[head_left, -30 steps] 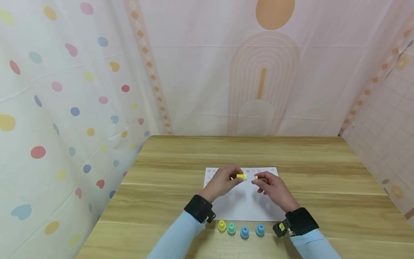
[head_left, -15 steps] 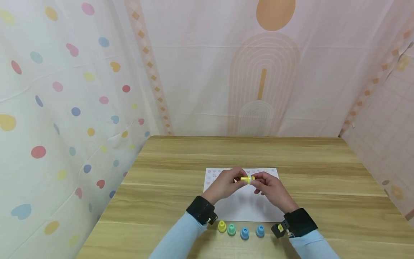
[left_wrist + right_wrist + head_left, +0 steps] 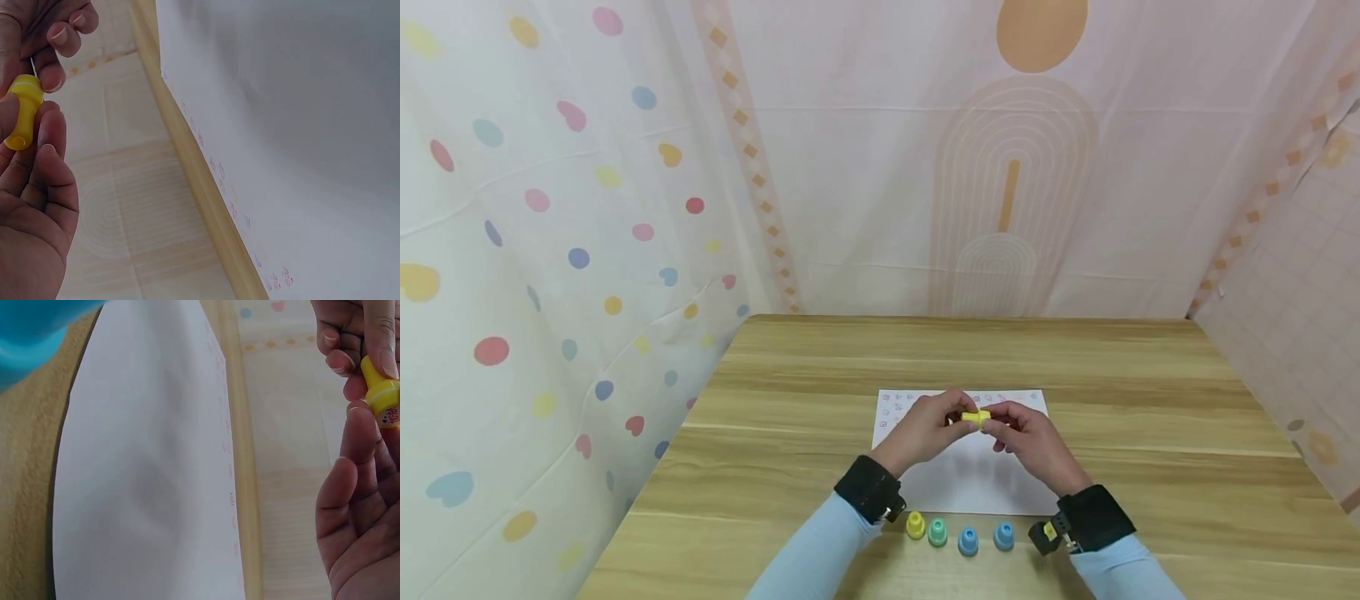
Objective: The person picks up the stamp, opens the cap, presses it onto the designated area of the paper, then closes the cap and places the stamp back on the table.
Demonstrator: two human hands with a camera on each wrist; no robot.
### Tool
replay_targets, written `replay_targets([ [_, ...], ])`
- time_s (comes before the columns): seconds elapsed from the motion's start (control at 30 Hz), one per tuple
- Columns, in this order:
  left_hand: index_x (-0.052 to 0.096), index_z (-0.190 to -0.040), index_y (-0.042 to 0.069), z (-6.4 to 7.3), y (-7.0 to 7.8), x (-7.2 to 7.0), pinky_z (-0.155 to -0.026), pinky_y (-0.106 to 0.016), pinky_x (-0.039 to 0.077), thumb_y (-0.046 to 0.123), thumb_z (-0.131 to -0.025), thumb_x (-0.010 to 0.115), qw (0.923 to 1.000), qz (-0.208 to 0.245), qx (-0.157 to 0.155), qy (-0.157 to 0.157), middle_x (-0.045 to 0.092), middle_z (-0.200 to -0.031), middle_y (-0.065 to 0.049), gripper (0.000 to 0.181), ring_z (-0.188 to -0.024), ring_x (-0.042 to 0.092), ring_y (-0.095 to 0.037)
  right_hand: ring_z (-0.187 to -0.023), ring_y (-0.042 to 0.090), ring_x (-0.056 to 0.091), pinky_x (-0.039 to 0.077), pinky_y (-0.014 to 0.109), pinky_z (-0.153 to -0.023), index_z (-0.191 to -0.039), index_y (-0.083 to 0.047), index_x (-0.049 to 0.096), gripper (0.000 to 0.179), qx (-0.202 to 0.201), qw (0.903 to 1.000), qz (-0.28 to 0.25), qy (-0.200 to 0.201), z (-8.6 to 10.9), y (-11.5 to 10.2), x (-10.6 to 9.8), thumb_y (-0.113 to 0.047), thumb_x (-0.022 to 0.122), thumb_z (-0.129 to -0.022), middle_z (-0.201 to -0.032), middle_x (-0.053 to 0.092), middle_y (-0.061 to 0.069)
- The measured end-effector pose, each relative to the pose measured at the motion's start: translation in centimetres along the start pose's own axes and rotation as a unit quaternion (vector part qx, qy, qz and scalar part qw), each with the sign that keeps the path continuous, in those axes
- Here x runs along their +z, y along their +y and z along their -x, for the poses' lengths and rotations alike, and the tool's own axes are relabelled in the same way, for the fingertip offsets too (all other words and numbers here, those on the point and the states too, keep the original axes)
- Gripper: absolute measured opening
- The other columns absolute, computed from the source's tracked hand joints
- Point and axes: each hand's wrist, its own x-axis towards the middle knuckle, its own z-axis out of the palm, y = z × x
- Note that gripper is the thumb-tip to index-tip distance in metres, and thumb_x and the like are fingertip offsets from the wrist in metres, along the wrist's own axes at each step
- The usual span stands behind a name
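Above the paper, both hands meet at a small yellow toy stamp (image 3: 976,417), its cap fitted against its body. My left hand (image 3: 921,432) pinches the handle end between thumb and fingers. From the other side my right hand (image 3: 1037,437) pinches the cap end. In the left wrist view the stamp (image 3: 24,119) lies across the fingers, its hollow handle end showing. A printed label shows on the cap end of the stamp (image 3: 382,400) in the right wrist view. Under the hands lies a white sheet of paper (image 3: 970,492) with small coloured prints along its far edge.
On the wooden table (image 3: 790,467), just in front of the paper's near edge, stand a yellow stamp (image 3: 915,525), a green stamp (image 3: 937,532) and two blue stamps, one at the row's right end (image 3: 1003,536). A patterned curtain (image 3: 865,167) hangs behind the table.
The yellow cap in my right hand and the stamp body in my left were apart. They came together, and the gap between them has closed. The row of stamps stayed put.
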Motion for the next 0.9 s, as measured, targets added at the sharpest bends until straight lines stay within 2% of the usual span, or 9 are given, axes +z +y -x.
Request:
replay_targets([
  [0.3,0.065,-0.108,0.017,0.0,0.2,-0.1,-0.066,-0.021,0.044,0.024,-0.095,0.068,0.9999,-0.004,0.009,0.011,0.059,-0.086,0.008,0.015,-0.079,0.052,-0.010,-0.085,0.022,0.061,0.050,0.042,-0.085,-0.114,-0.008,0.065,0.022,-0.008,0.9999,0.003,0.006,-0.1,-0.2,0.1,-0.022,0.065,-0.097,-0.104,0.067,0.006],
  [0.5,0.064,-0.108,0.017,-0.1,0.4,-0.3,-0.067,-0.022,0.045,0.023,-0.096,0.067,0.9999,-0.012,0.002,0.007,0.060,-0.087,0.008,0.013,-0.080,0.053,-0.010,-0.086,0.023,0.063,0.049,0.037,-0.082,-0.127,-0.009,0.061,0.035,-0.005,0.9999,0.013,-0.009,0.0,-0.3,0.0,-0.031,0.062,-0.099,-0.110,0.066,0.014],
  [0.63,0.064,-0.109,0.016,0.0,0.5,-0.5,-0.070,-0.022,0.047,0.021,-0.096,0.068,0.9996,-0.024,-0.007,0.011,0.060,-0.088,0.008,0.014,-0.082,0.053,-0.010,-0.088,0.024,0.064,0.050,0.034,-0.081,-0.136,-0.007,0.055,0.044,-0.007,0.9996,0.024,-0.014,0.1,-0.4,-0.2,-0.036,0.056,-0.102,-0.112,0.066,0.013],
  [0.77,0.065,-0.110,0.015,0.1,0.7,-0.8,-0.072,-0.022,0.048,0.020,-0.095,0.068,0.9994,-0.029,-0.006,0.018,0.061,-0.089,0.008,0.016,-0.082,0.054,-0.010,-0.090,0.025,0.065,0.052,0.035,-0.082,-0.137,-0.003,0.053,0.045,-0.010,0.9993,0.037,-0.005,0.2,-0.4,-0.7,-0.035,0.051,-0.104,-0.113,0.065,0.016],
  [0.9,0.065,-0.111,0.015,0.3,0.9,-1.1,-0.072,-0.022,0.048,0.019,-0.095,0.070,0.9995,-0.027,-0.003,0.016,0.061,-0.090,0.009,0.017,-0.082,0.055,-0.010,-0.093,0.024,0.064,0.052,0.038,-0.085,-0.137,-0.003,0.053,0.047,0.003,0.9979,0.064,0.006,0.5,-0.4,-1.3,-0.037,0.050,-0.104,-0.117,0.065,0.017],
])
